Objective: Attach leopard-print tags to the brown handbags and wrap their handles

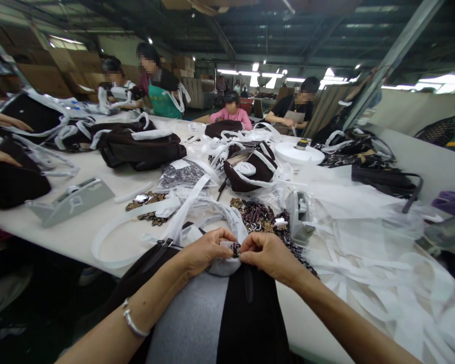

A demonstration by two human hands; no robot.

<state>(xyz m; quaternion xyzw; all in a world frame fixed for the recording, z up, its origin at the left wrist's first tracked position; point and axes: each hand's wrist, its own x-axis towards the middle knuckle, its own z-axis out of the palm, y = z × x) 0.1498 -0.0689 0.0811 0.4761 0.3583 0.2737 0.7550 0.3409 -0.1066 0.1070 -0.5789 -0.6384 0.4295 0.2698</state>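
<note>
Both hands meet at the top of a black and grey bag (191, 318) at the table's near edge. My left hand (210, 250) is closed, its thumb and fingers pinching a small dark patterned piece (235, 247). From the other side my right hand (263, 250) pinches the same piece, fingers closed. What it attaches to is partly hidden by the fingers. White wrapping (191, 207) loops up from the bag just beyond my hands. Close behind them lies a pile of patterned straps with metal rings (256, 217).
Tape dispensers stand to the right (301, 217) and left (76, 202). Dark brown bags (140, 149) with white-wrapped handles lie farther back, near a white roll (299, 153). Loose white strips (394, 288) cover the right side. Several people work around the table; a co-worker's hands (3, 159) are at far left.
</note>
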